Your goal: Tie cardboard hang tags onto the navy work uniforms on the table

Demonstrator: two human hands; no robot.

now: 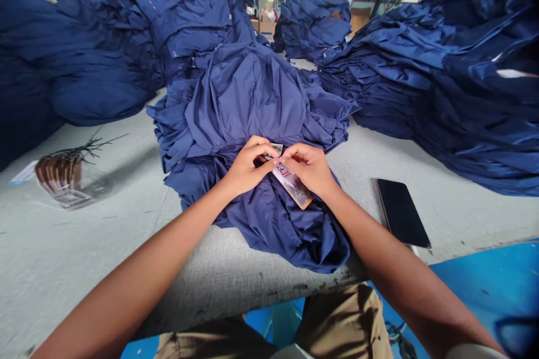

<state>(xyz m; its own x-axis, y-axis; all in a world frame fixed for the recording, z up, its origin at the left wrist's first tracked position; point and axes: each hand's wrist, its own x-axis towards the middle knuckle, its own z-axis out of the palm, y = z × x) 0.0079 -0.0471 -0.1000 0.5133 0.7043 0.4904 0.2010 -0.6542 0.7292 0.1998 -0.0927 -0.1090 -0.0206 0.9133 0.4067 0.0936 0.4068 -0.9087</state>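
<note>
A navy blue garment (252, 101) lies bunched on the grey table (76, 247) right in front of me. Both hands meet over its near part. My left hand (248, 165) is closed, its fingertips pinching the top of a brown printed hang tag (295, 185). My right hand (309, 168) is closed too, fingers curled on the same tag from the right. The tag slants down to the right under my right hand. A small pale card shows behind the fingertips.
A stack of brown hang tags with black strings (63, 171) sits in a clear wrapper at left. A black phone (402, 213) lies at right. Heaps of navy garments (442, 78) ring the table. Shelves and boxes stand far back.
</note>
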